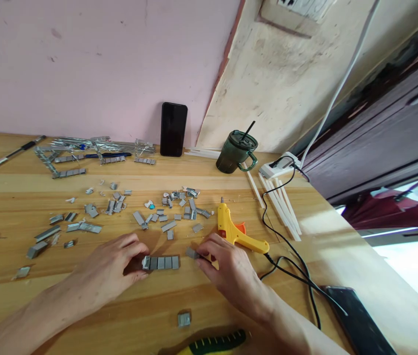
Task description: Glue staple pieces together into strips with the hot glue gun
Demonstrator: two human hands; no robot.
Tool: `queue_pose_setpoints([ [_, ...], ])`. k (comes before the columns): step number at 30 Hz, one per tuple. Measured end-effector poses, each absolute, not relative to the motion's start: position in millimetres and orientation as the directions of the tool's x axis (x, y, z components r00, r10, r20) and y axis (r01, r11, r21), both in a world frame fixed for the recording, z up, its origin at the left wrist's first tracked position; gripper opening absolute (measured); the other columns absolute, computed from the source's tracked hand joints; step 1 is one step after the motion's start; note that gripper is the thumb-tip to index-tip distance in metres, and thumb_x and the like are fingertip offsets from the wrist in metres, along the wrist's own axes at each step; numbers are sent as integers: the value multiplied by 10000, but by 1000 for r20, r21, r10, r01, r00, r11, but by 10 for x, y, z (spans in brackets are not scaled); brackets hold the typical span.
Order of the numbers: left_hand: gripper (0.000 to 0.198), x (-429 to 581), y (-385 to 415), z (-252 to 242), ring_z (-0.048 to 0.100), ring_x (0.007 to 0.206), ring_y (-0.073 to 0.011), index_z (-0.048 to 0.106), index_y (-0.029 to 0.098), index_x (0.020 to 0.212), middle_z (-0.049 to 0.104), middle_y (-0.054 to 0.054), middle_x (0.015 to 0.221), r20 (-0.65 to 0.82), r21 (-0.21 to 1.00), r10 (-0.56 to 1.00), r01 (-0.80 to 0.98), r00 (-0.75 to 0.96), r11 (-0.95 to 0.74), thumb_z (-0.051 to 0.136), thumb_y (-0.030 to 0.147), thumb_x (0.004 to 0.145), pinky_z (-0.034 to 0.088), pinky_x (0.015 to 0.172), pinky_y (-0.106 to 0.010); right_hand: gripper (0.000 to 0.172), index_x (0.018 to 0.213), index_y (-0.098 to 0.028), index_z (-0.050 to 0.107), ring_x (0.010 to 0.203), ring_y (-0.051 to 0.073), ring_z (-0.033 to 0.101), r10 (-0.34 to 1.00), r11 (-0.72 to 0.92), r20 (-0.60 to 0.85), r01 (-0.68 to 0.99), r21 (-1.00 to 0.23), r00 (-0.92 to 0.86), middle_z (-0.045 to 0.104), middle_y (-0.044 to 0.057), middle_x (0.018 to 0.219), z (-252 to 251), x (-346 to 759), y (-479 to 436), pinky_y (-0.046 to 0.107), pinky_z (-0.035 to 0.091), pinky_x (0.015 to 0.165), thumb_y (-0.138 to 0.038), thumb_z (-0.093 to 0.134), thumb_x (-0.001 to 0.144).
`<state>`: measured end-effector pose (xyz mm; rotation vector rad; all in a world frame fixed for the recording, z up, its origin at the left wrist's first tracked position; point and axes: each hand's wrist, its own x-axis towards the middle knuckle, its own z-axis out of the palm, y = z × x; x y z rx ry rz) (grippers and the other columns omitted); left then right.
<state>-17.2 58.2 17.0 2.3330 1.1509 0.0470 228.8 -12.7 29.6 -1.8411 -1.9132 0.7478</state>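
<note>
My left hand [118, 264] has its thumb and fingers closed round the left end of a row of grey metal blocks [165, 263], which look like short staple strips set side by side. To the right of that row, my right hand [227, 261] pinches a small grey staple strip piece [191, 253] between thumb and fingertips. A small gap separates this piece from the row. Beyond both hands, several loose staple pieces [170, 225] lie scattered. One single block [184, 319] rests nearer to me.
A yellow glue gun [244, 234] lies just beyond my right hand, its black cable [297, 254] looping right. White glue sticks [281, 207], a green mug [235, 153] and a power strip [279, 166] are behind. A phone [173, 129] leans on the wall. A green-and-yellow handle [218, 342] lies in front.
</note>
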Motion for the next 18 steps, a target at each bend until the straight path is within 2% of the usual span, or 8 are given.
queue_pose_setpoints([
  [2, 122, -168, 585, 174, 617, 828, -215, 646, 242, 889, 605, -13, 882, -199, 476, 741, 724, 641, -499, 603, 236, 775, 455, 725, -332, 59, 788, -170, 672, 656, 133, 535, 979, -148, -199, 510, -847, -46, 600, 3, 720, 305, 2328, -114, 256, 410, 602, -182, 620, 761],
  [4, 122, -165, 586, 175, 620, 824, -213, 648, 246, 892, 607, -11, 887, -194, 483, 745, 723, 639, -494, 604, 241, 778, 454, 720, -328, 129, 759, -151, 672, 552, 97, 481, 938, -315, -329, 128, -940, -110, 572, -21, 622, 295, 2366, -104, 225, 376, 518, -277, 669, 733],
  [6, 124, -164, 584, 172, 622, 830, -210, 648, 252, 895, 610, -6, 893, -189, 491, 749, 722, 635, -488, 612, 244, 776, 451, 720, -319, 219, 721, -130, 669, 498, 75, 468, 895, -435, -400, -184, -881, -200, 569, -24, 579, 272, 2386, -98, 205, 371, 474, -339, 730, 692],
  [8, 127, -165, 582, 165, 621, 841, -207, 645, 253, 896, 610, -4, 895, -186, 491, 751, 722, 634, -488, 617, 236, 773, 448, 731, -316, 263, 696, -120, 664, 483, 73, 510, 870, -491, -423, -369, -789, -254, 596, -10, 586, 249, 2382, -96, 190, 398, 448, -351, 783, 654],
  [11, 131, -168, 581, 157, 618, 850, -208, 637, 253, 902, 609, -6, 900, -192, 478, 752, 730, 630, -489, 613, 230, 775, 447, 740, -322, 290, 699, -108, 660, 484, 96, 589, 850, -527, -426, -484, -699, -310, 649, 23, 617, 236, 2353, -95, 177, 439, 420, -342, 818, 631],
  [18, 119, -170, 585, 164, 625, 835, -217, 636, 238, 904, 617, -20, 899, -223, 477, 737, 731, 638, -488, 598, 270, 796, 457, 724, -334, 299, 726, -96, 614, 528, 143, 681, 827, -559, -371, -555, -615, -422, 721, 97, 691, 230, 2330, -95, 187, 510, 456, -346, 777, 715],
])
